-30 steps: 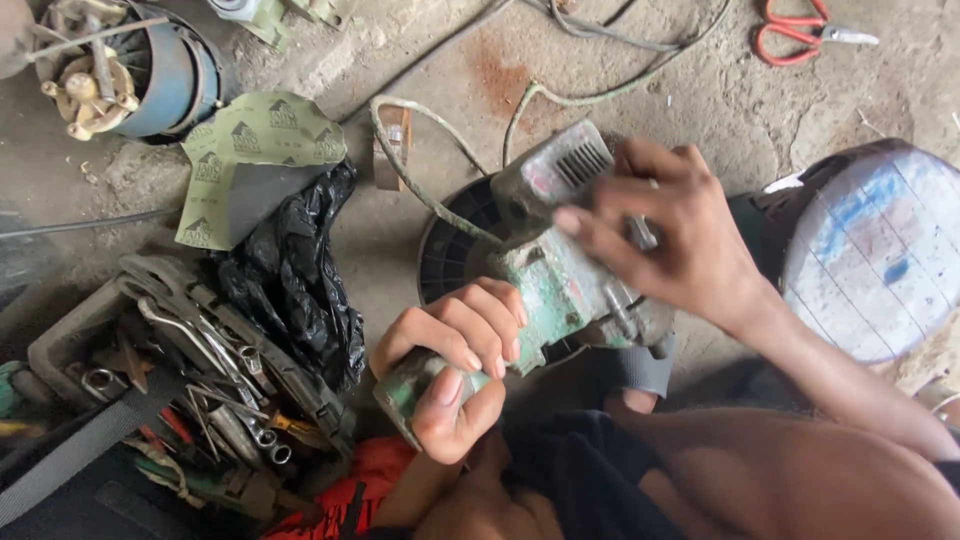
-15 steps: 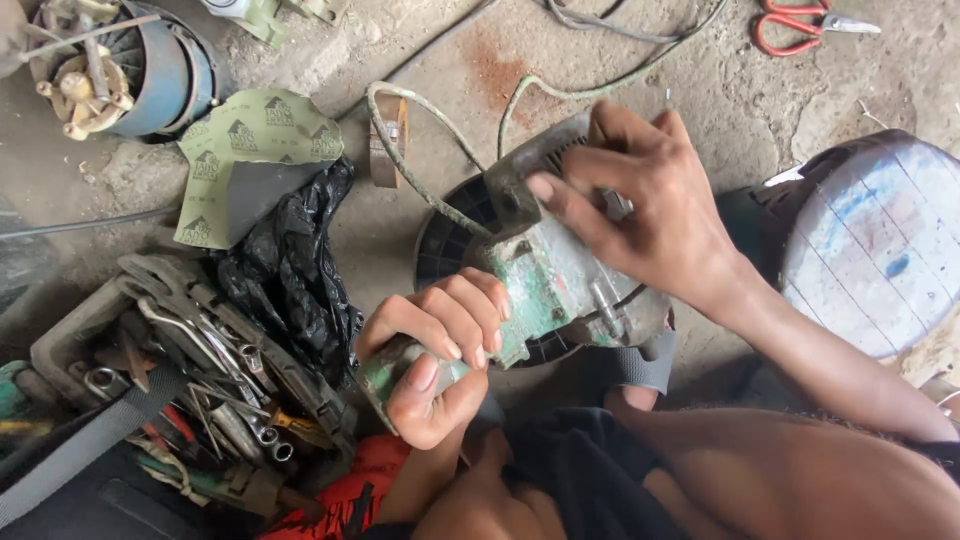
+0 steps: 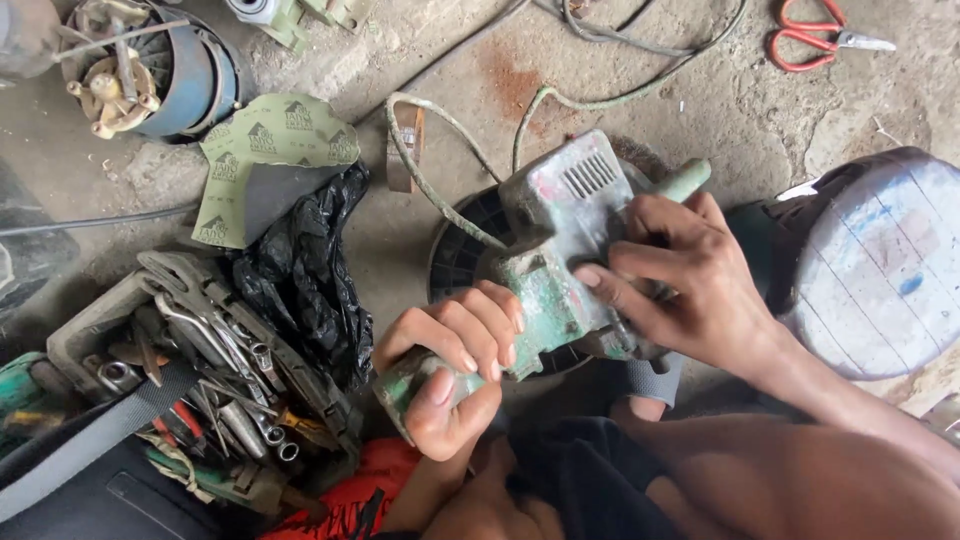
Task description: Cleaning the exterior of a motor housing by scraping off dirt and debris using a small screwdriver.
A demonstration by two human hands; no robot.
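Far left we see a tool bag [image 3: 150,400] full of spanners, then sandpaper [image 3: 265,160]. Our left hand [image 3: 450,375] is closed around the rear handle of the green power tool [image 3: 560,250], likely steadying it over the floor. Our right hand [image 3: 690,285] clamps its body, fingers spread across, probably bracing it. A grey drum [image 3: 880,260] sits far right.

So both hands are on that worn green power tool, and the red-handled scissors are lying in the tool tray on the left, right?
Not quite. The head view shows the red-handled scissors on the bare floor at top right, not in the tool tray. The left hand and right hand do hold the green power tool.
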